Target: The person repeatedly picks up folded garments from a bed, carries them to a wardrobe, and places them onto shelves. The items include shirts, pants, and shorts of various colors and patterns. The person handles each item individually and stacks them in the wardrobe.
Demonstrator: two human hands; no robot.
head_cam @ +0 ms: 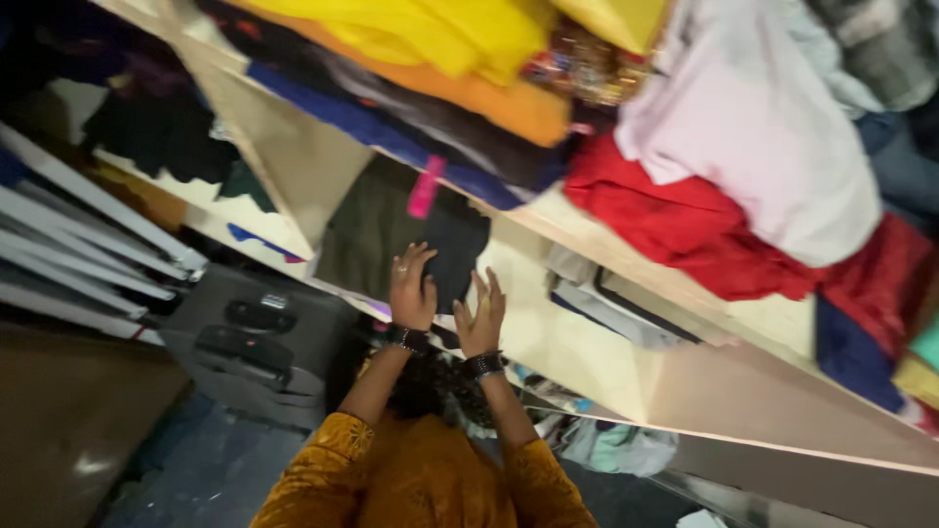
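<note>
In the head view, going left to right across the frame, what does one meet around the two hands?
White slats → dark case → left hand, flat on the dark folded cloth → right hand → red cloth → pale pink cloth.

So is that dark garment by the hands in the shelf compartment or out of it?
In. The dark garment sits inside the shelf compartment, with the left hand against its front and the right hand beside it.
</note>
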